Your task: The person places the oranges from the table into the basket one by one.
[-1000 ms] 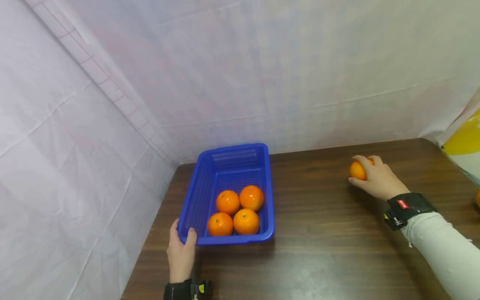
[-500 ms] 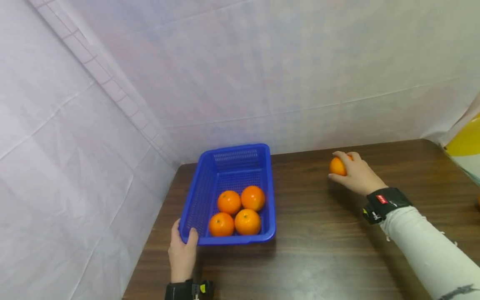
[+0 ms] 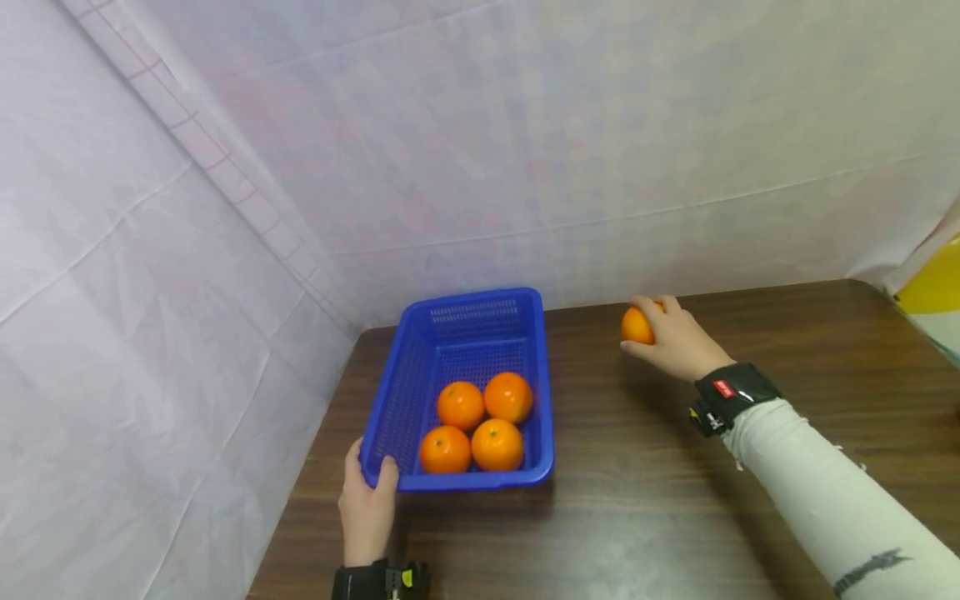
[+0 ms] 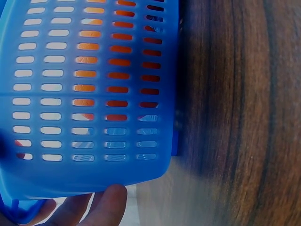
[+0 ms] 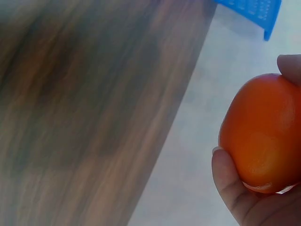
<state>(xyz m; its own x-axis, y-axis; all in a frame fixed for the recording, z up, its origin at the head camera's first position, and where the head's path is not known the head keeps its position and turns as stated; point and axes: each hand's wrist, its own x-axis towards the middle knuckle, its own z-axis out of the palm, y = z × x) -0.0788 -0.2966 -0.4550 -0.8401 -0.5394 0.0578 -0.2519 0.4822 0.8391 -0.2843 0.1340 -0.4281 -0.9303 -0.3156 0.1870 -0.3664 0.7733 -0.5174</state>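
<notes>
A blue plastic basket (image 3: 474, 481) with slotted walls stands on the left of the table, several oranges (image 3: 497, 444) grouped at its near end. My left hand (image 3: 366, 508) grips the basket's near left corner, thumb over the rim; in the left wrist view its fingers (image 4: 110, 205) curl at the end of the slotted wall. To the right of the basket my right hand (image 3: 678, 337) holds another orange (image 3: 637, 326) above the table. Thumb and fingers wrap that orange (image 5: 261, 134) in the right wrist view, where the basket's edge (image 5: 254, 12) shows at the top.
The dark wood-grain table (image 3: 645, 508) meets a white sheet wall (image 3: 600, 167) at the back. Another white sheet (image 3: 135, 333) hangs along the left. A yellow item (image 3: 930, 279) shows past the table's right edge.
My right hand has carried its orange leftward across the table, nearer the basket. The left hand keeps its grip on the basket's corner.
</notes>
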